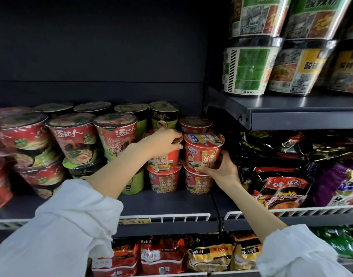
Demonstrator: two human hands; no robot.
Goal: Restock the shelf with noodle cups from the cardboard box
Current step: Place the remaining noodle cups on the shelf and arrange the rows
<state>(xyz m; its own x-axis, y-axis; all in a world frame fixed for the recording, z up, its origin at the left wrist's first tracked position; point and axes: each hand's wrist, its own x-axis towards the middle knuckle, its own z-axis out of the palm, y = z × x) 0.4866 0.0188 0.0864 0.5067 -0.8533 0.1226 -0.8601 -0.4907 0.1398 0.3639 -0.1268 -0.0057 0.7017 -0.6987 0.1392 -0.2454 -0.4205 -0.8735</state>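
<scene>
- The right hand is gripping a red noodle cup low on its wall, fingers curled under the base edge and thumb on the far right side. It is seating the cup on a lower red cup at the centre of the frame.
- The left hand is resting over the top of the neighbouring stacked red cup, fingers curled on its lid rim, apparently steadying that column. Whether it is truly pinching the lid I cannot tell for sure.
- The held cup is tilting slightly. To do this well, its base should be levelled and centred on the lower lid before it is released.
- It is touching, or almost touching, the left column, so it should go straight down rather than sideways, to avoid nudging that stack.
- The fingers under the base should slide out toward the lower right, away from the snack bags crowding that side.
- Another red cup is standing just behind, so the held one should not be pushed too deep.
- The shelf in front has bare room for a further row.
- The cardboard box is not in view.
</scene>
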